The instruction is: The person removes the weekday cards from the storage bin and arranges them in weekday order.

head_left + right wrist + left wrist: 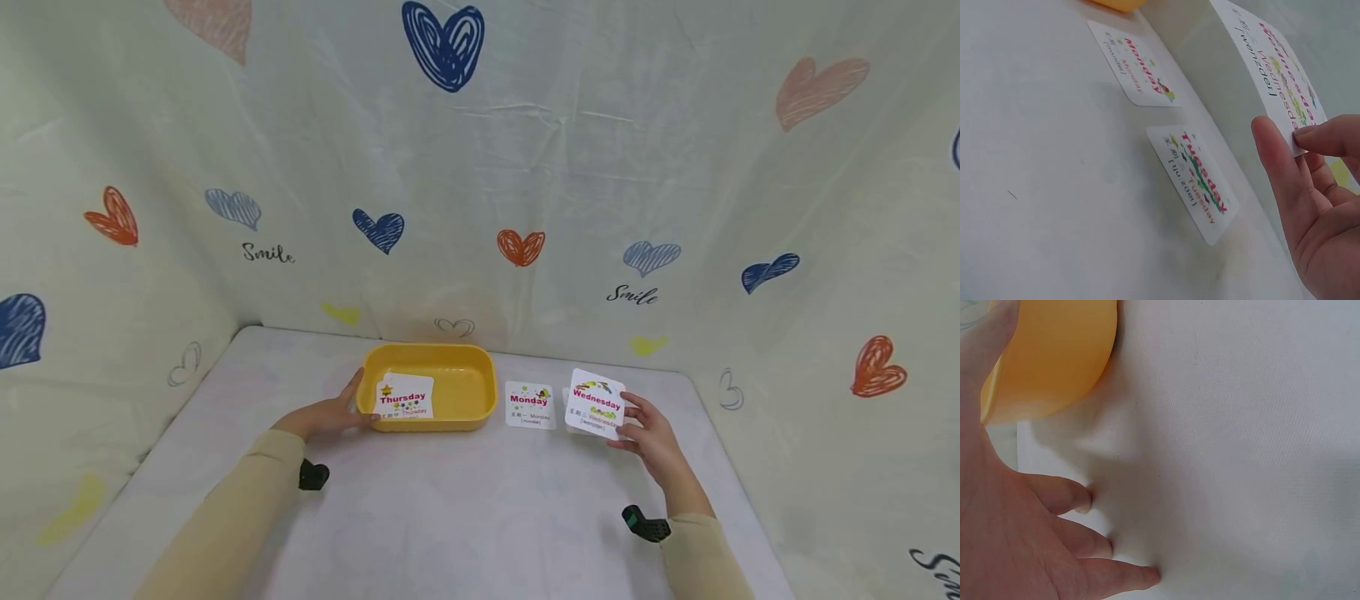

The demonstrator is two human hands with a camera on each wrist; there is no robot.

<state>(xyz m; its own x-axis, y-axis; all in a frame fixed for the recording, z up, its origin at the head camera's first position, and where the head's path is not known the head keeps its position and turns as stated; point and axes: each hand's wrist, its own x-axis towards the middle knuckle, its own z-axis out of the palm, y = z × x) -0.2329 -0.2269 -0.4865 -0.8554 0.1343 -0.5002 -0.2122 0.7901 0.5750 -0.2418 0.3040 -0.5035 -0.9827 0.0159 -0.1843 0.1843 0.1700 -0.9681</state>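
My right hand (652, 437) pinches the Wednesday card (596, 403) by its right edge, thumb against fingers, tilted up off the table. Under it lies the Tuesday card (1192, 181), mostly hidden in the head view but readable in the right wrist view. The Monday card (530, 406) lies flat to its left. At the left end of the yellow tray (486, 383) rests my left hand (330, 415), its digits spread along the tray's side and front corner. Several fingertips touch the table in the left wrist view. A Thursday card (405, 397) lies inside the tray, towards its left.
The white table (465, 517) meets a hanging cloth (562, 167) printed with hearts along its back edge. More of that cloth hangs at both sides. Black wrist devices (645, 524) sit by both sleeves.
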